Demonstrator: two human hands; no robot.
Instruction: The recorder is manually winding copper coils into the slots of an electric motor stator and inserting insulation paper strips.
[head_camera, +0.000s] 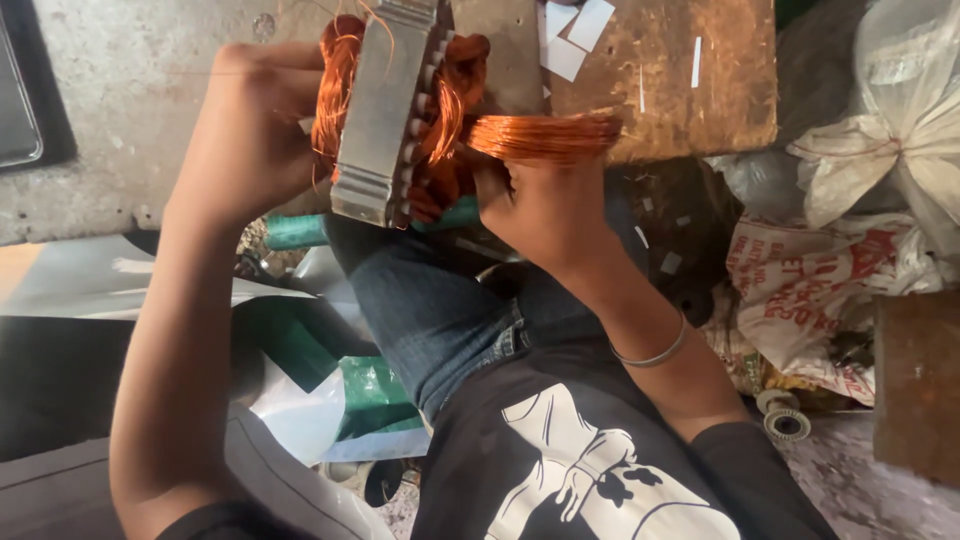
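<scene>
Black shirt (600, 470) lower centre | one stator core (385, 110) upper centre, long axis near-vertical | left hand (245, 135) wrapped around it | right hand (545, 205) pinched one copper coil (545, 135) pointing right

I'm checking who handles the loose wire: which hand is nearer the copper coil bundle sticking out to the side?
Right. The right hand grips the copper coil bundle from just below. The left hand holds the far side of the metal motor core, apart from it.

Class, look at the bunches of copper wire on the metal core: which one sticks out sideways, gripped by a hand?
The copper coil stretched toward the wooden board, held by the right hand; the others stay bunched against the metal core.
</scene>
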